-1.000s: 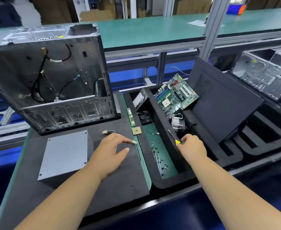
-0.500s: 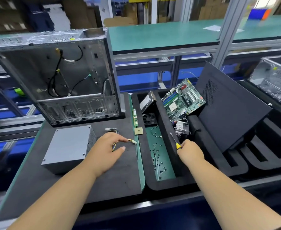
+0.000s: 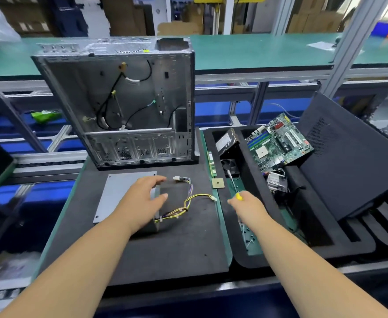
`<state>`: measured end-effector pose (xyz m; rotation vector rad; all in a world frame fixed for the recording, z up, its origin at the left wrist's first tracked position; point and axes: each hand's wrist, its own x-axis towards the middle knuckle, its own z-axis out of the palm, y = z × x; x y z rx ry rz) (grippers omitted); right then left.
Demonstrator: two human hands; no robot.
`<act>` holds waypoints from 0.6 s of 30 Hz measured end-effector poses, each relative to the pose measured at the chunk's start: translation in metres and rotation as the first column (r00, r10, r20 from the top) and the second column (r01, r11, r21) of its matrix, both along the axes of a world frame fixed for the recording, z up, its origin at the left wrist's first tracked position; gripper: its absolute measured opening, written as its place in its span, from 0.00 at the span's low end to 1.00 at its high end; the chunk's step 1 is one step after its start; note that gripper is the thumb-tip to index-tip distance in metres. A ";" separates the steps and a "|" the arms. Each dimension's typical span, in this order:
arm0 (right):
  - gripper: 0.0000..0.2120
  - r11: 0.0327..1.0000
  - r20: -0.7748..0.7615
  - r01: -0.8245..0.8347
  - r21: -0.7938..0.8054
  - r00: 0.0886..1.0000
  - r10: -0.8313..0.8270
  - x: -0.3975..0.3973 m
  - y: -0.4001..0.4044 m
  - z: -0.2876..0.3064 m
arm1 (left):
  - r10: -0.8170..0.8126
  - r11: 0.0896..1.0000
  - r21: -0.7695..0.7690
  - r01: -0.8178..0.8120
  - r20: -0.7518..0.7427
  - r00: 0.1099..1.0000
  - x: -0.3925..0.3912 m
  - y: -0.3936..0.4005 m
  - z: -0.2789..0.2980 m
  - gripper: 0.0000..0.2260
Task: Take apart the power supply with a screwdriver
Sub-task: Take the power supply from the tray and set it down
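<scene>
Workshop assembly line: a black foam mat [image 3: 165,253] covers the near bench, with a black foam tray [image 3: 321,239] just beside it at 3 o'clock. At 12 o'clock a green-topped bench [image 3: 245,51] spans the scene, carried on grey aluminium posts [image 3: 353,44], with blue bins [image 3: 213,111] on the rails beneath it. Beyond it, cardboard boxes [image 3: 124,17] stand stacked, a blue and orange crate [image 3: 386,29] sits at 2 o'clock, and even overhead light falls on all surfaces.
</scene>
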<state>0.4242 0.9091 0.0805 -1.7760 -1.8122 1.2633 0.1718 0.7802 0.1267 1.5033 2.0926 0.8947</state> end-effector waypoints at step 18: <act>0.17 0.991 -0.039 0.079 -0.110 0.996 -0.084 -0.152 -0.032 0.010 | -0.389 0.856 -0.384 0.345 -0.040 0.920 -0.186 0.009 -0.006 0.41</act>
